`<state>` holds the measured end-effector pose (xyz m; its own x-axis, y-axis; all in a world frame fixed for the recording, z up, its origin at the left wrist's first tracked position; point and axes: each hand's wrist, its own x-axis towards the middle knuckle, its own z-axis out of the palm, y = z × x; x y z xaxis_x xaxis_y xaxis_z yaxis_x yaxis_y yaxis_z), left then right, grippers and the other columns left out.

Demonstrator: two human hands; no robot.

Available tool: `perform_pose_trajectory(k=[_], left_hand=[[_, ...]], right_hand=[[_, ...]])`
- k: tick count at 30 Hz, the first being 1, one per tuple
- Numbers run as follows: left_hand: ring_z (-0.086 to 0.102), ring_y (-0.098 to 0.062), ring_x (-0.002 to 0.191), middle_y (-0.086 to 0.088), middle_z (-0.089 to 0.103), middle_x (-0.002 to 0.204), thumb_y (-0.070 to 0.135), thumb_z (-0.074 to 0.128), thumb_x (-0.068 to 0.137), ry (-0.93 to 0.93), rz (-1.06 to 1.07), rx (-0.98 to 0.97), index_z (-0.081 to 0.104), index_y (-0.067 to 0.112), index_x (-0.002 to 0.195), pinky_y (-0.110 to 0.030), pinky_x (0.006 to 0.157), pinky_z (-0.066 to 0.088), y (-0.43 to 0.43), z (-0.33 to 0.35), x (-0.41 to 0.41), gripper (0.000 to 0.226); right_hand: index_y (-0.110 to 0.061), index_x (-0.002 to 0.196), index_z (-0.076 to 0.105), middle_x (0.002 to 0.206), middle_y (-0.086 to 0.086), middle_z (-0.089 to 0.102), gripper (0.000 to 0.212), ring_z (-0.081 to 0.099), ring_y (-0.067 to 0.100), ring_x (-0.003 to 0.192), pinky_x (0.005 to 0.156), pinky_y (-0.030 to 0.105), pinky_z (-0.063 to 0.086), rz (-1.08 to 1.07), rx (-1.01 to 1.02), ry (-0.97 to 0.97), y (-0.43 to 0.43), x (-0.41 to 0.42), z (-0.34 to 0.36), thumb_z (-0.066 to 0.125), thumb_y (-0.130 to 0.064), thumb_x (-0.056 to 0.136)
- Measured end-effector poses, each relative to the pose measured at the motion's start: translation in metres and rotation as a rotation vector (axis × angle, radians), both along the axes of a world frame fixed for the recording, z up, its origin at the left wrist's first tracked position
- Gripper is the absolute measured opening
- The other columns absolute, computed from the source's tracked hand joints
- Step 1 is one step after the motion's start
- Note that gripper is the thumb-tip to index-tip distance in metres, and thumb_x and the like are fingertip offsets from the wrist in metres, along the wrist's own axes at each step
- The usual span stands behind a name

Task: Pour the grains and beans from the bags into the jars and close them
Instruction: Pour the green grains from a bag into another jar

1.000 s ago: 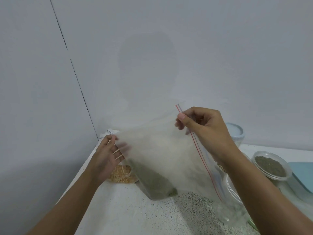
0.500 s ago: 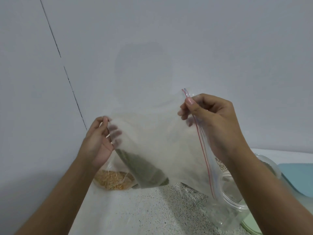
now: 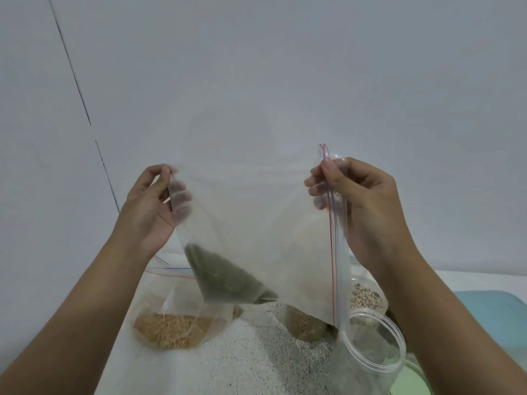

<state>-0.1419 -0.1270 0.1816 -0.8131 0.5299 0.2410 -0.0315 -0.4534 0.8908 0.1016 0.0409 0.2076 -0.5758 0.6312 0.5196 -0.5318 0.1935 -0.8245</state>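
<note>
I hold a clear zip bag up in the air between both hands. A small heap of green grains sits in its lower corner. My left hand pinches the bag's closed bottom edge at the left. My right hand pinches the red-and-blue zip edge, which hangs down on the right. Right under the zip end stands an open clear jar, its mouth tilted toward me.
On the speckled counter lie a bag of yellow grains, a jar of brown grains and a jar of black-eyed beans. A light blue lid lies at the right, a pale green one at the bottom right.
Both hands have lifted the bag higher and spread it wider. The zip edge now hangs over the open jar, and the green grains stay in the lower left corner.
</note>
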Motion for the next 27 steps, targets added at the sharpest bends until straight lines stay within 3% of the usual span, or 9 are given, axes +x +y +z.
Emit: perform_pose_trajectory(k=[6,10,27], left_hand=[[0.063,-0.013,0.064,0.007,0.065,0.075,0.033,0.057,0.102,0.068,0.016,0.015,0.07,0.031,0.078,-0.026,0.06,0.049,0.007,0.03,0.004,0.027],[0.063,-0.011,0.059,0.008,0.064,0.072,0.03,0.058,0.102,0.087,-0.019,0.019,0.067,0.03,0.082,-0.023,0.057,0.05,0.017,0.037,0.011,0.021],[0.062,-0.011,0.059,0.008,0.063,0.074,0.032,0.059,0.101,0.135,-0.017,-0.009,0.07,0.031,0.082,-0.024,0.061,0.047,0.029,0.056,0.055,0.022]], right_hand=[[-0.002,0.093,0.074,0.085,0.011,0.075,0.02,0.068,0.021,0.076,0.066,0.03,0.052,-0.097,0.061,0.013,0.009,0.01,0.016,0.066,-0.02,0.096],[-0.002,0.091,0.074,0.081,0.01,0.074,0.02,0.067,0.019,0.072,0.064,0.029,0.051,-0.13,-0.007,0.032,0.014,0.017,0.015,0.066,-0.02,0.094],[0.003,0.089,0.07,0.079,0.013,0.068,0.017,0.061,0.019,0.068,0.06,0.027,0.047,-0.024,-0.165,0.131,0.024,0.057,0.005,0.064,-0.013,0.094]])
